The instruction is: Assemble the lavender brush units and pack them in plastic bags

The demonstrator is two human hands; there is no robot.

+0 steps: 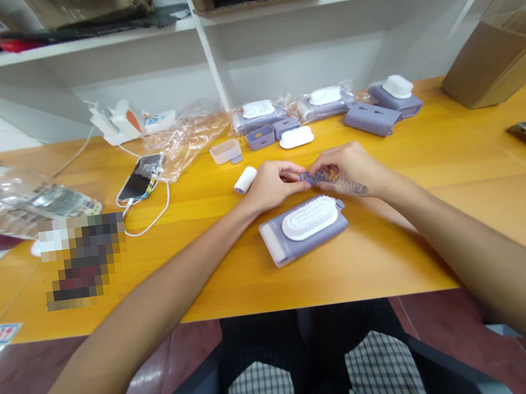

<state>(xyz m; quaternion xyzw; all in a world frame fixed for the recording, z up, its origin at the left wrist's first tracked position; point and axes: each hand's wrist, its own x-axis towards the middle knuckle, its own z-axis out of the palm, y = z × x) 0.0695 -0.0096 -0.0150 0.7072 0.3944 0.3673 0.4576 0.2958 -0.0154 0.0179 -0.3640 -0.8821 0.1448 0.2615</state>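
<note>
Both hands meet over the middle of the table, pinching a small purple piece joined to a dark, see-through coil spring (345, 183). My left hand (272, 184) has thumb and fingertips closed on its purple end. Around the coil, my right hand (352, 165) is closed, and the coil's loose end sticks out below the palm. Just in front lies a purple case with a white bristled brush (311, 218) on top and a clear end. A short white cylinder (245, 180) with a purple end rests beside my left hand.
Behind the hands are purple case parts (260, 137), a white oval piece (296, 136), a perforated purple shell (372, 119) and bagged brushes (325, 101). A phone (140, 179) on a cable, plastic wrap (184, 139) and a bottle (26, 187) are left; a cardboard box (495, 60) stands right.
</note>
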